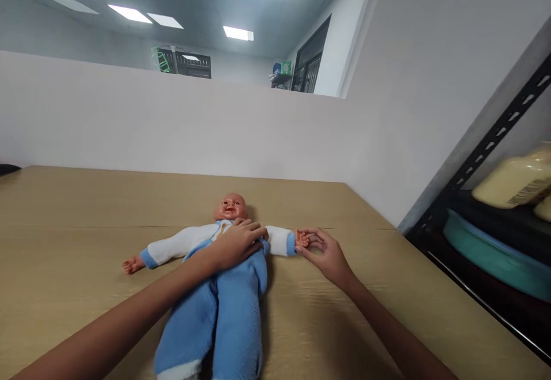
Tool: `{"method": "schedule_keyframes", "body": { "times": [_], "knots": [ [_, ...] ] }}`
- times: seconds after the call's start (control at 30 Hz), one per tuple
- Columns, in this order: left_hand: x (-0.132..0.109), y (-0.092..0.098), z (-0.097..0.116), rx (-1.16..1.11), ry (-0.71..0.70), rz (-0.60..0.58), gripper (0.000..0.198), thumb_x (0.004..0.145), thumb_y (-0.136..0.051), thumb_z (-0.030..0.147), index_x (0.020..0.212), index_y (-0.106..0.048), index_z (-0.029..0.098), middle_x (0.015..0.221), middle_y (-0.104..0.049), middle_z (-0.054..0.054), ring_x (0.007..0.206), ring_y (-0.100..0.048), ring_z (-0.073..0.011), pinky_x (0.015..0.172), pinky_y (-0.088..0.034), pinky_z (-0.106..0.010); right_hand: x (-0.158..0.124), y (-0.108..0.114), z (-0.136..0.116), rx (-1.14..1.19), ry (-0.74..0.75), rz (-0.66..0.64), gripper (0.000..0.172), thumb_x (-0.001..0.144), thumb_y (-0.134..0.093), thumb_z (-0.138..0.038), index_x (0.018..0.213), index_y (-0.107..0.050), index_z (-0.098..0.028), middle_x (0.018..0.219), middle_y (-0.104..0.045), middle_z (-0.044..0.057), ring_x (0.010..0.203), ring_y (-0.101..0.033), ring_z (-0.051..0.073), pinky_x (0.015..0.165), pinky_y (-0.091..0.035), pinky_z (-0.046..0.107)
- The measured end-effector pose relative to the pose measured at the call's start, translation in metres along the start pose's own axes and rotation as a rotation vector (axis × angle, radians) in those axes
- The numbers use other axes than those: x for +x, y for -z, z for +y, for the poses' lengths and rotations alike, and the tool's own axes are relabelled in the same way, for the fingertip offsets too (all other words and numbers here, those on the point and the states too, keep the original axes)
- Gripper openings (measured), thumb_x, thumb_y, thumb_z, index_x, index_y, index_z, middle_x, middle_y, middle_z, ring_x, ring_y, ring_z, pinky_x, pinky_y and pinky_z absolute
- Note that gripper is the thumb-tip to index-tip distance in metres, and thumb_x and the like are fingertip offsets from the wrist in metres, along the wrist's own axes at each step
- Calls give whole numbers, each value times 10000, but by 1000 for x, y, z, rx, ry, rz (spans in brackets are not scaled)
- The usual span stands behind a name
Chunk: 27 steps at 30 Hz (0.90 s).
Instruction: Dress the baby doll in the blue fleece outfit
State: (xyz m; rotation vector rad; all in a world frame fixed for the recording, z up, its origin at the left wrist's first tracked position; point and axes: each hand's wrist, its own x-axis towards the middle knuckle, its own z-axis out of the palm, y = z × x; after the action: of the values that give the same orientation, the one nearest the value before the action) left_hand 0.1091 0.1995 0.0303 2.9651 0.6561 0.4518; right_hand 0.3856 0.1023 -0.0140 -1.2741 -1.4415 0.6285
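A baby doll [231, 206] lies on its back on the wooden table, head toward the far edge and arms spread sideways. It wears a white top with blue cuffs and fuzzy blue overalls [237, 317]. My left hand [241, 243] rests across its chest, fingers bent over the side of the body by the shoulder; the palm side is hidden. On the right, the doll's small hand [302, 239] is between the thumb and fingers of my right hand [329, 255]. The doll's other hand [132, 264] lies free on the table at left.
A low white partition [181, 121] stands behind the table [86, 208], joining a white wall at right. Beside the table, a black metal shelf [486, 147] holds cream-coloured bottles [514, 180] and a teal basin [495, 254]. A dark object [7, 169] shows at the far left edge.
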Motion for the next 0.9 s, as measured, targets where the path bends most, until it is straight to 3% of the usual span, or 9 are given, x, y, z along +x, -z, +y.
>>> {"method": "schedule_keyframes", "body": {
  "times": [0.1, 0.17, 0.27, 0.37, 0.47, 0.57, 0.63, 0.73, 0.9],
  "knots": [
    [-12, 1, 3, -97, -117, 83, 212, 1024, -463, 231, 1127, -648, 239, 1107, -705, -81, 1019, -628, -254, 898, -469, -387, 14, -23, -11, -81, 141, 64, 458, 813, -830, -488, 1164, -742, -207, 969, -707, 64, 771, -633, 191, 728, -554, 338],
    [-19, 3, 6, -125, -118, 184, 183, 954, -505, 217, 1066, -648, 236, 1063, -697, -81, 983, -620, -255, 865, -473, -384, 21, -44, -19, -167, 218, 60, 425, 823, -826, -470, 1167, -762, -228, 888, -637, 27, 691, -533, 165, 647, -485, 304],
    [-22, 5, 10, -170, -31, 336, 105, 849, -551, 235, 930, -619, 233, 957, -669, -80, 914, -597, -260, 809, -474, -387, 24, -75, -32, -220, 244, -79, 339, 862, -756, -323, 1194, -762, -252, 853, -598, 11, 701, -510, 171, 640, -455, 285],
    [-18, 8, 9, -299, 106, 382, 70, 745, -562, 217, 811, -550, 239, 842, -632, -44, 844, -575, -239, 771, -462, -368, 18, -95, -41, -171, 243, -260, 314, 863, -652, -185, 1149, -757, -262, 995, -647, 35, 874, -603, 199, 784, -522, 293],
    [-10, 12, 4, -537, 254, 342, 68, 747, -569, 250, 810, -562, 228, 800, -621, -17, 780, -578, -209, 725, -462, -336, 9, -103, -38, -46, 216, -302, 287, 885, -638, -211, 1140, -753, -275, 1196, -635, 59, 1153, -610, 234, 1016, -519, 346],
    [-2, 12, -4, -713, 320, 249, 160, 781, -618, 341, 868, -640, 208, 894, -681, -39, 868, -634, -222, 795, -502, -331, 1, -111, -26, 118, 69, -94, 258, 878, -744, -404, 1098, -776, -272, 1311, -586, 84, 1319, -550, 267, 1164, -446, 404],
    [3, 10, -9, -770, 341, 173, 215, 784, -640, 385, 903, -653, 208, 920, -703, -43, 912, -651, -234, 829, -515, -334, -2, -117, -18, 263, -80, 29, 370, 829, -793, -547, 1064, -781, -262, 1323, -609, 97, 1324, -566, 287, 1170, -452, 434],
    [10, 6, -12, -839, 381, 41, 251, 815, -625, 440, 907, -634, 207, 849, -702, -25, 848, -664, -224, 785, -525, -323, -4, -122, -12, 504, -271, 24, 496, 788, -802, -631, 1088, -755, -239, 1213, -723, 107, 1217, -656, 305, 1066, -539, 456],
    [17, 7, -17, -835, 372, -59, 308, 826, -643, 505, 882, -667, 203, 906, -730, -34, 924, -686, -236, 833, -533, -321, -1, -118, -10, 700, -348, 27, 481, 760, -807, -565, 1088, -697, -231, 1166, -765, 109, 1168, -704, 288, 1025, -561, 412]
  ]
}}
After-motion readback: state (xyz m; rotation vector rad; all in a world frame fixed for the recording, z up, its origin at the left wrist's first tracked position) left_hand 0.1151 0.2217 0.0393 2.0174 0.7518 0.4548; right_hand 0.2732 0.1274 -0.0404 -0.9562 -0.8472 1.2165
